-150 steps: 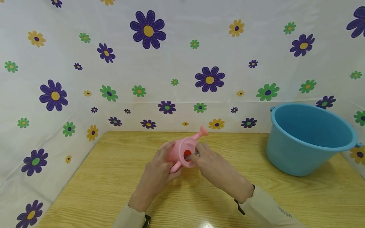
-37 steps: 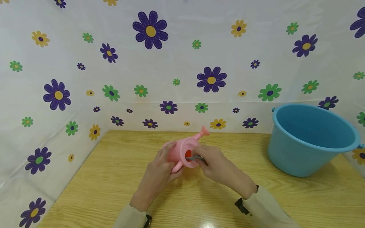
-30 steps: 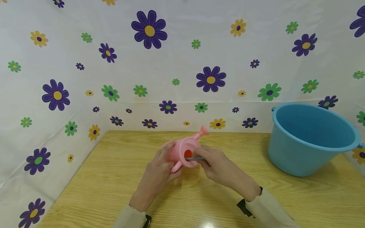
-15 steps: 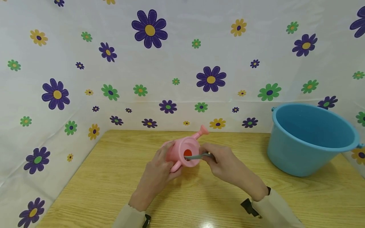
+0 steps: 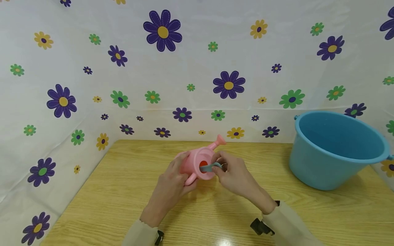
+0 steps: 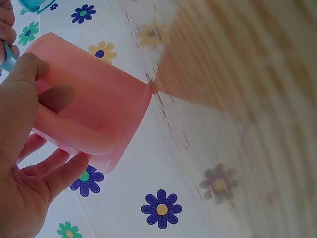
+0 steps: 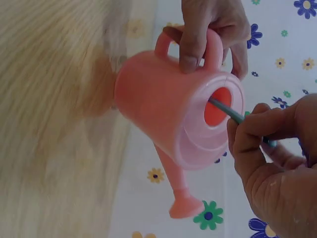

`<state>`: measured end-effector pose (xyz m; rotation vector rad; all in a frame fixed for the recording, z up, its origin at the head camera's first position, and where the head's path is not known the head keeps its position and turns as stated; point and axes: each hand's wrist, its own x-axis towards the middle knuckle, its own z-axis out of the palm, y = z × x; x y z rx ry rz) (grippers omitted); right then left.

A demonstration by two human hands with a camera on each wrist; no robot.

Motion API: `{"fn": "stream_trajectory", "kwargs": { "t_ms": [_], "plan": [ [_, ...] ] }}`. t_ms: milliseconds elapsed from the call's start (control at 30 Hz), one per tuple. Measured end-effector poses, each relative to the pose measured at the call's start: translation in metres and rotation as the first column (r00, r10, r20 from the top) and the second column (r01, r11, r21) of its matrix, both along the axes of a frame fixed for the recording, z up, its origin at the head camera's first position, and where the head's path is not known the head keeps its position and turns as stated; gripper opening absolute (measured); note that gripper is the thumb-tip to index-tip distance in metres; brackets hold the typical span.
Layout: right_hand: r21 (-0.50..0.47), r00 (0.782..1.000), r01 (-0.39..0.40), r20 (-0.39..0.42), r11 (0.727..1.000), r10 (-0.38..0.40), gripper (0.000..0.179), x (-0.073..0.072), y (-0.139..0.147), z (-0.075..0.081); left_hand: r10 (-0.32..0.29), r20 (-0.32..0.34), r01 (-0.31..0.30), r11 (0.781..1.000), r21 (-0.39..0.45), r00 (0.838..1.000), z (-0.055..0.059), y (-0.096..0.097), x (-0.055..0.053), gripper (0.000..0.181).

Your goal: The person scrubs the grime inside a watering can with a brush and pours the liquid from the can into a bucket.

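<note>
Left grip (image 5: 173, 177) on watering can (image 5: 191, 162), right grip (image 5: 232, 173) on blue-grey tool (image 5: 208, 168)

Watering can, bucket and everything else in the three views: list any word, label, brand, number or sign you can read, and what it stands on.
None: no text can be read in any view.
The pink watering can and blue bucket show no lettering; the backdrop shows only printed flowers.
The blue-grey tool is partly hidden; its visible part shows none.
</note>
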<state>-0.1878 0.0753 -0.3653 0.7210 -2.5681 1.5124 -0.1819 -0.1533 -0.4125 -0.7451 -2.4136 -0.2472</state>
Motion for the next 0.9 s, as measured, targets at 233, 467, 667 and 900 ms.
{"fn": "stream_trajectory", "kwargs": {
  "t_ms": [233, 467, 667, 900],
  "plan": [
    [-0.196, 0.941, 0.11, 0.336, 0.975, -0.039, 0.013, -0.0033, -0.0043, -0.0003, 0.004, -0.016, -0.005, 1.0, -0.011, 1.0, 0.0009, 0.0015, -0.0015, 0.037],
    [-0.247, 0.895, 0.18, 0.442, 0.952, -0.054, 0.016, -0.0048, -0.0075, -0.0038, 0.005, -0.005, -0.005, 1.0, -0.004, 1.0, 0.0011, 0.0017, -0.0016, 0.037],
    [-0.266, 0.885, 0.189, 0.463, 0.945, -0.047, 0.015, -0.0029, -0.0078, -0.0032, 0.002, 0.004, -0.002, 1.0, -0.001, 1.0, 0.0017, 0.0016, -0.001, 0.037],
    [-0.284, 0.884, 0.184, 0.466, 0.941, -0.032, 0.015, 0.0016, -0.002, 0.0033, 0.0, 0.001, 0.0, 1.0, -0.009, 1.0, 0.0011, 0.0009, -0.0002, 0.037]
  ]
}}
